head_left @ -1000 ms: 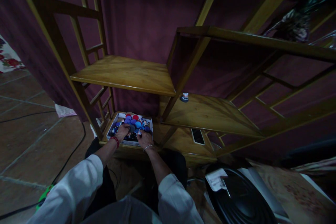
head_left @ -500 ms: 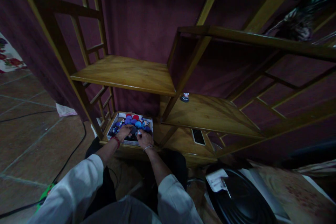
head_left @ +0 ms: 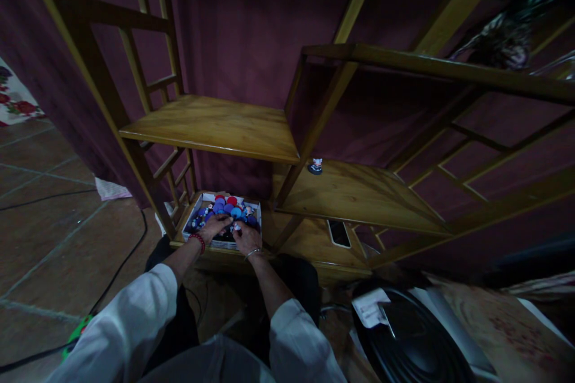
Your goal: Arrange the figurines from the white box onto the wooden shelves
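Note:
A shallow white box point(head_left: 259, 213) on the low shelf holds many small figurines and round blue, purple and red pieces point(head_left: 219, 207). Over its near part, my left hand point(head_left: 212, 229), with a red bead bracelet, has its fingers closed at the edge of a dark round base, mostly hidden now. Close beside it, my right hand point(head_left: 247, 239), wearing a thin bangle, pinches a small white-and-pink figurine point(head_left: 236, 227). The fingertips of both hands nearly meet. On the middle shelf to the right stands another figurine point(head_left: 317, 163) on a dark round base.
A wooden shelf board point(head_left: 215, 125) overhangs just above the box, with an upright post to its left. A phone point(head_left: 338, 233) lies on the lower right board. At the lower right is a black, ridged object point(head_left: 413, 335) with paper and a dark device on it.
The dark disc at my left fingertips showed its flat face earlier and is now mostly out of sight. My left fingers reach slightly nearer the figurine in my right hand.

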Available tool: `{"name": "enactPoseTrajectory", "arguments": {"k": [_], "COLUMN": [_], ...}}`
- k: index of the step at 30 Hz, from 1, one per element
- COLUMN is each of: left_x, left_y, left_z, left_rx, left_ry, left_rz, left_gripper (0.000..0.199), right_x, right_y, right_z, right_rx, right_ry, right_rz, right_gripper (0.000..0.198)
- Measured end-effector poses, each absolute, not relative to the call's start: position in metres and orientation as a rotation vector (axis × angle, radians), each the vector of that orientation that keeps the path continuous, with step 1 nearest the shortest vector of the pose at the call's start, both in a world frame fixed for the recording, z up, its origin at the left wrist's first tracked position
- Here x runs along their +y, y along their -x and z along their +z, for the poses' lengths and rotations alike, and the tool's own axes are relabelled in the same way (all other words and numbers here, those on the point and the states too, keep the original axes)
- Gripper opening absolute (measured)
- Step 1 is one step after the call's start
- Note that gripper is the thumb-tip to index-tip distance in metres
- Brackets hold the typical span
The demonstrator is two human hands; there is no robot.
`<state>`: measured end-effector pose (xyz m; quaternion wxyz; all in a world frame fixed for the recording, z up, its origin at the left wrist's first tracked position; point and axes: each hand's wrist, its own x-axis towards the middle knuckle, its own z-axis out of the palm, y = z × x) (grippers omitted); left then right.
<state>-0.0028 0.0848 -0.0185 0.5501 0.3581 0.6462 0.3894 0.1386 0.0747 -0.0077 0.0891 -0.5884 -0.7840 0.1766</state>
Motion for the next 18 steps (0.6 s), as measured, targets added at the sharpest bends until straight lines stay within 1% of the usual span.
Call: {"name": "enactPoseTrajectory", "arguments": {"k": [7,15,18], "left_x": [0.085,0.0848,0.0848], "left_y": [0.001,0.0008,0.0007], "left_z": [-0.0196,-0.0188,-0.0184], "left_rx": [1.537,1.446,1.419], "left_ry": [-0.857,-0.781,-0.76], "left_rz": [0.95,0.983,0.985], "left_gripper": [0.039,0.029,0.028], "right_x": [0.0754,0.0746,0.0749], "right_y": [-0.1391,-0.1393,-0.1397], "right_z": [-0.0081,-0.0066,-0.007], "right_rx": [-2.318,-2.305,-2.301], "right_ry": [1.734,1.74,1.736], "right_rz": [0.571,0.573,0.575], "right_gripper": [0.03,0.03,0.03]}}
